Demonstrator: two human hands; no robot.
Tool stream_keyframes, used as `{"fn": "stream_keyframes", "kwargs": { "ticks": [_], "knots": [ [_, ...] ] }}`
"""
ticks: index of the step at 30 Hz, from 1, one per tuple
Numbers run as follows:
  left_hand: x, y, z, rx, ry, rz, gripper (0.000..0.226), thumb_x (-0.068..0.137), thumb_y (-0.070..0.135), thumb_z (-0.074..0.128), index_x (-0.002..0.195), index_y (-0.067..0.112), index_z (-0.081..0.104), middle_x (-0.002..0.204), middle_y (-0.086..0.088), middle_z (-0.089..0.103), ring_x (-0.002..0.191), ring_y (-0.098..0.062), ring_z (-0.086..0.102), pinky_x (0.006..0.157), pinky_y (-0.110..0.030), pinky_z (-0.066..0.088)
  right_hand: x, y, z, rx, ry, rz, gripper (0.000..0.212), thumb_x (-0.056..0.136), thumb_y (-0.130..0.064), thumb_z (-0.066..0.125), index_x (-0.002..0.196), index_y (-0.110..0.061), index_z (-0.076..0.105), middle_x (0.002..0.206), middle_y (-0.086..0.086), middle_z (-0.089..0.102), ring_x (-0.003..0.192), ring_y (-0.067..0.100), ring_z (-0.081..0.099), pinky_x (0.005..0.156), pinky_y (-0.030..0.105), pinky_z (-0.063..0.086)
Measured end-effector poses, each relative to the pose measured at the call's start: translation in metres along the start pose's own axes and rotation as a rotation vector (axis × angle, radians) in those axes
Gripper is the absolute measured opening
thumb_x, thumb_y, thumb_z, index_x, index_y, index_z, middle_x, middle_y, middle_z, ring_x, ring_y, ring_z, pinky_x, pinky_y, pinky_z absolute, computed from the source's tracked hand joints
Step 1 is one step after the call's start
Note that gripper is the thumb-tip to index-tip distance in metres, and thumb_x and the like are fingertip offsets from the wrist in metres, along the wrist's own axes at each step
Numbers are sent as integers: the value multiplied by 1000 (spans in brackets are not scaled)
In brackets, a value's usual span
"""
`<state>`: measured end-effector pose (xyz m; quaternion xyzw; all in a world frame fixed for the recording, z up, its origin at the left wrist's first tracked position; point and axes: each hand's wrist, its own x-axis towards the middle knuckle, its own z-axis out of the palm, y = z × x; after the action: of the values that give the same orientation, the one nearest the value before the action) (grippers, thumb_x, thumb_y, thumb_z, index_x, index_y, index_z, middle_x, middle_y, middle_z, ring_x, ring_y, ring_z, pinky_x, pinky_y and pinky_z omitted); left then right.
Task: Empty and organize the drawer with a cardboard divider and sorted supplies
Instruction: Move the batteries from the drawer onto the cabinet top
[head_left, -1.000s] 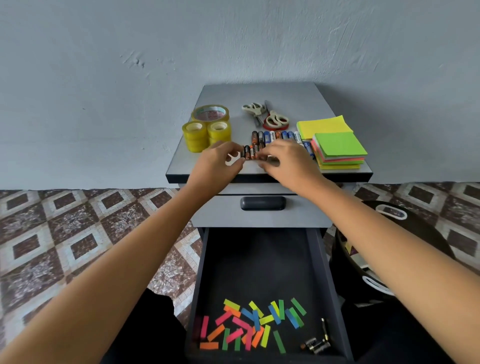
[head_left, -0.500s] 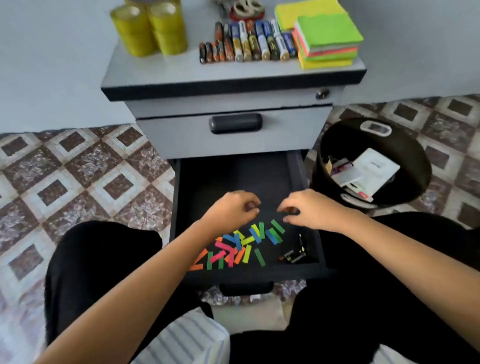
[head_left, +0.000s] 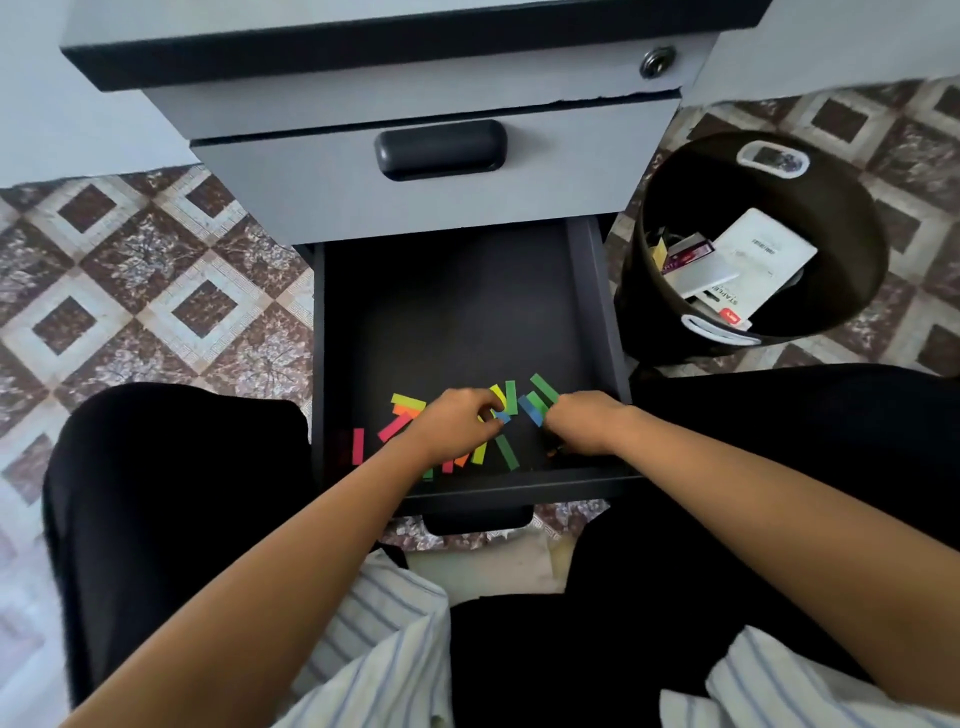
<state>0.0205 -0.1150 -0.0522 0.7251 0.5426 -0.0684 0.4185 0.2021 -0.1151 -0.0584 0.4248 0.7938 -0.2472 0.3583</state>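
The open drawer (head_left: 457, 312) juts out from the foot of the cabinet (head_left: 363, 57), under a closed drawer (head_left: 311, 187) with a handle (head_left: 440, 149) at its middle. A lock (head_left: 657, 62) sits higher, to the right. Strips (head_left: 506, 452) lie scattered in the open drawer's front half. The left grip (head_left: 452, 426) is on them, and the right grip (head_left: 584, 421) is just beside it, near the front right corner. A bin (head_left: 701, 208) stands on the floor (head_left: 156, 291) right of the cabinet, with packets (head_left: 763, 254) inside.

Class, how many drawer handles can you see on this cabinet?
2. One handle is on the front of the closed drawer; the other pokes out below the near edge of the open drawer. The panel above shows only a lock.
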Motion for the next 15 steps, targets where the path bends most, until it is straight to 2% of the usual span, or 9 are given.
{"fn": "stream_keyframes", "kwargs": {
  "ticks": [3,5,7,10,12,15],
  "knots": [
    [2,-1,2,0,-8,-4,31,94,26,51,122,14,58,113,-1,63,96,-19,62,87,-32,50,5,-3,0,-19,-24,-3,22,93,-6,47,110,-4,60,109,11,62,99,30,61,68,33,45],
    [5,0,6,4,-14,3,31,94,26,51,122,14,59,115,-1,63,93,-18,62,83,-27,50,5,-2,-3,9,-25,10,21,93,-10,48,109,-4,60,109,12,61,98,31,61,67,32,44],
    [11,5,11,15,-14,8,30,94,24,51,121,14,60,115,-2,63,93,-17,60,80,-24,47,3,3,-10,92,38,33,21,92,-16,52,104,-2,62,106,15,61,94,34,61,66,31,42],
    [26,18,24,43,-59,27,29,91,17,50,115,8,63,114,-11,65,105,-26,59,88,-32,48,-3,17,-30,230,209,54,17,87,-14,55,98,-6,64,101,15,64,90,34,63,71,33,49],
    [35,30,35,53,-133,29,28,91,12,48,111,1,63,111,-18,65,105,-31,59,87,-34,48,-11,28,-44,331,270,62,13,86,-12,59,96,-10,66,97,10,66,88,28,64,76,31,50],
    [45,47,51,54,-200,32,26,90,10,48,108,-3,63,108,-22,64,101,-34,59,81,-32,46,-19,45,-57,451,305,72,7,86,-16,64,92,-14,66,83,0,64,77,22,65,72,29,50]
  ]
}}
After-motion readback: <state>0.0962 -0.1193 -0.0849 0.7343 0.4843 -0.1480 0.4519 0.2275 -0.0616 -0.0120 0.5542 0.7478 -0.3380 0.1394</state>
